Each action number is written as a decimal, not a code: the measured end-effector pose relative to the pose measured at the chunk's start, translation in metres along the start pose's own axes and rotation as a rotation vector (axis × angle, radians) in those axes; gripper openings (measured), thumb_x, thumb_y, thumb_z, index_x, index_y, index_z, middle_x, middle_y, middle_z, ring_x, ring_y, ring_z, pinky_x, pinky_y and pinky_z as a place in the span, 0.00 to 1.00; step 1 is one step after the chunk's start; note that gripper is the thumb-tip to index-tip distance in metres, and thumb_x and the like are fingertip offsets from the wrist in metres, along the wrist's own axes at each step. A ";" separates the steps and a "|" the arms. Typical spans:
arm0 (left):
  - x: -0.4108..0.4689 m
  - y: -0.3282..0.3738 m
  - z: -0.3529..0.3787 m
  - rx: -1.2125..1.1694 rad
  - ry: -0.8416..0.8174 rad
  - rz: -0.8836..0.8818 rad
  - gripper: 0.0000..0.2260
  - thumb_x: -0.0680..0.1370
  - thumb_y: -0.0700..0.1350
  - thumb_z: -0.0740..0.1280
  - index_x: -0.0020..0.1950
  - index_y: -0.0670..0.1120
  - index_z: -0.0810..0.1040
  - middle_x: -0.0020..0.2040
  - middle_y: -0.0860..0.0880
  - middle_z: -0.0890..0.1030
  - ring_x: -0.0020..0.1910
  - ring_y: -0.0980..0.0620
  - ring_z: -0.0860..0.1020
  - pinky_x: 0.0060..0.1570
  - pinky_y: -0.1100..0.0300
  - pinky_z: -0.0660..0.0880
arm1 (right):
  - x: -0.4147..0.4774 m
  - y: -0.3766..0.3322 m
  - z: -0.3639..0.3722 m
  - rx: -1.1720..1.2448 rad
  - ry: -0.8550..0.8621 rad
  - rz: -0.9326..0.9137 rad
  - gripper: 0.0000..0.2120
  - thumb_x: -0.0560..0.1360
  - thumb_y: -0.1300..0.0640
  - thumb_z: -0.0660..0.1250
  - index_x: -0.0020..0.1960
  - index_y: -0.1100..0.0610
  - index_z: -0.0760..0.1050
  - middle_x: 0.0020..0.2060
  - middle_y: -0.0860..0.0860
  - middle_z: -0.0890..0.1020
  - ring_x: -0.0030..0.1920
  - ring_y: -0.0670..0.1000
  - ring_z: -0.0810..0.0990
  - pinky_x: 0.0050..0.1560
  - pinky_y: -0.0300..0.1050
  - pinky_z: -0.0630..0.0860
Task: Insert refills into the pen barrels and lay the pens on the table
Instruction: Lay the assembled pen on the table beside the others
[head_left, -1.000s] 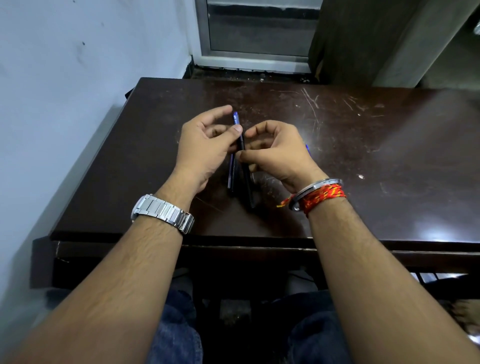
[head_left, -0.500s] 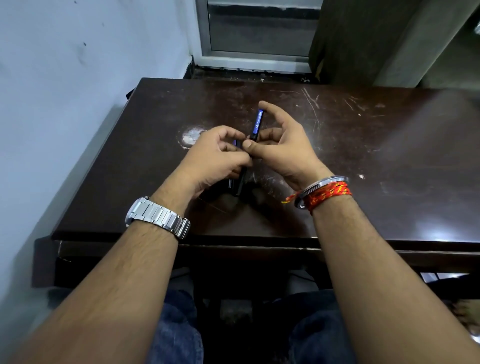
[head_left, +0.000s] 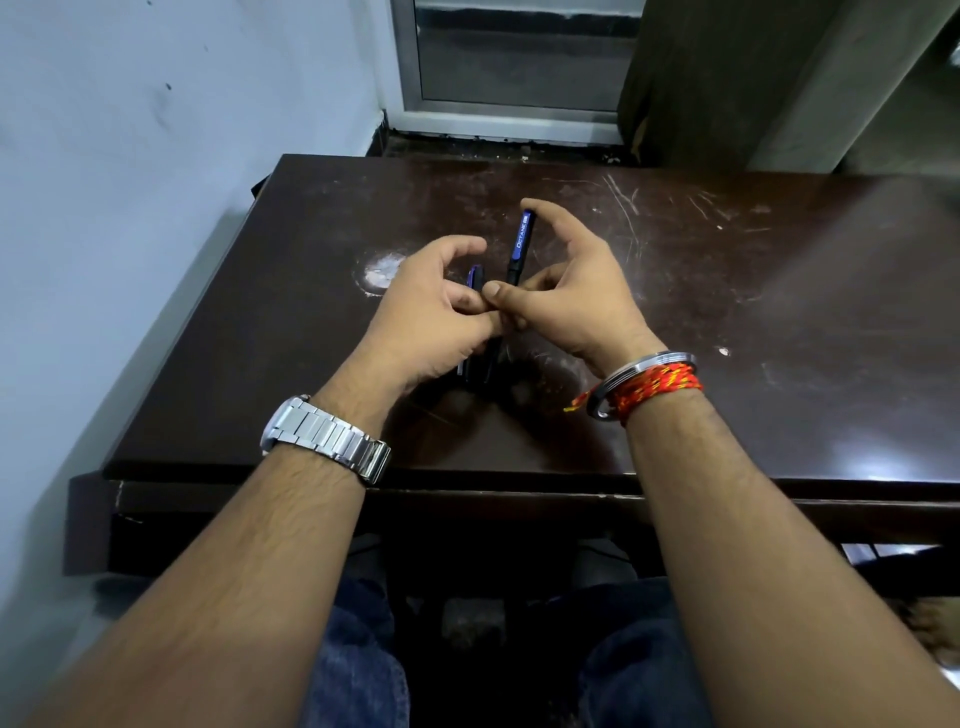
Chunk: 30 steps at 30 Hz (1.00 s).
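- Hands meet above the middle of the dark brown, scratched wooden table (head_left: 727, 322), just right of a pale worn patch (head_left: 382, 270) on its top; both are busy with pen parts.
- Right hand (head_left: 576, 306) is closed in a pinch around the black lower end of a blue-and-black plastic pen barrel (head_left: 521, 241), which stands tilted, its blue printed end pointing away from the person; the forefinger curls over that far tip.
- Left hand (head_left: 436, 322) is curled shut around a second dark pen piece with a blue tip (head_left: 474, 275); the tip shows above the fingers and a dark end below the palm; whether it is a refill, a cap or another barrel I cannot tell.
- Step in hand, as I judge it: fitting the parts together, with nothing clearly laid on the table yet.
- Next move calls for lining the thin piece up with the barrel's open end, sliding it straight in without bending, then setting the finished pen flat beside the worn patch.
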<state>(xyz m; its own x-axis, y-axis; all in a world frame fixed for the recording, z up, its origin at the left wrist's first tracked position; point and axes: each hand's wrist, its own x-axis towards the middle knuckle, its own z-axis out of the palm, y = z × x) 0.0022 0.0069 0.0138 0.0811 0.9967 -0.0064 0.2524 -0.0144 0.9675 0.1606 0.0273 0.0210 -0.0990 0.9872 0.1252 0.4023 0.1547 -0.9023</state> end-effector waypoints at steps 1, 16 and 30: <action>0.000 0.000 0.000 0.004 -0.003 0.009 0.31 0.70 0.37 0.79 0.69 0.49 0.70 0.38 0.41 0.87 0.42 0.37 0.86 0.50 0.41 0.83 | 0.000 -0.001 0.000 0.002 0.015 -0.001 0.37 0.68 0.57 0.78 0.72 0.45 0.67 0.28 0.48 0.81 0.29 0.45 0.81 0.37 0.41 0.81; 0.005 -0.011 0.004 0.007 0.055 0.030 0.33 0.65 0.43 0.78 0.68 0.47 0.71 0.31 0.55 0.85 0.32 0.61 0.83 0.53 0.48 0.82 | 0.001 0.003 0.004 -0.034 0.114 0.176 0.35 0.63 0.49 0.82 0.62 0.56 0.69 0.34 0.52 0.86 0.41 0.52 0.86 0.54 0.56 0.82; 0.011 -0.014 0.007 0.141 0.242 0.008 0.12 0.72 0.48 0.77 0.50 0.56 0.76 0.32 0.58 0.85 0.33 0.58 0.85 0.46 0.48 0.84 | 0.001 0.013 -0.028 -0.402 0.295 0.403 0.12 0.63 0.56 0.81 0.43 0.60 0.84 0.40 0.57 0.85 0.45 0.55 0.86 0.48 0.52 0.84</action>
<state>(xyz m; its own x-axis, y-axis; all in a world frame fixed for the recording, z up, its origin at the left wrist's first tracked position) 0.0065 0.0178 -0.0021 -0.1449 0.9863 0.0783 0.3860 -0.0165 0.9224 0.1915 0.0316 0.0212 0.3633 0.9311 -0.0317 0.6714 -0.2852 -0.6840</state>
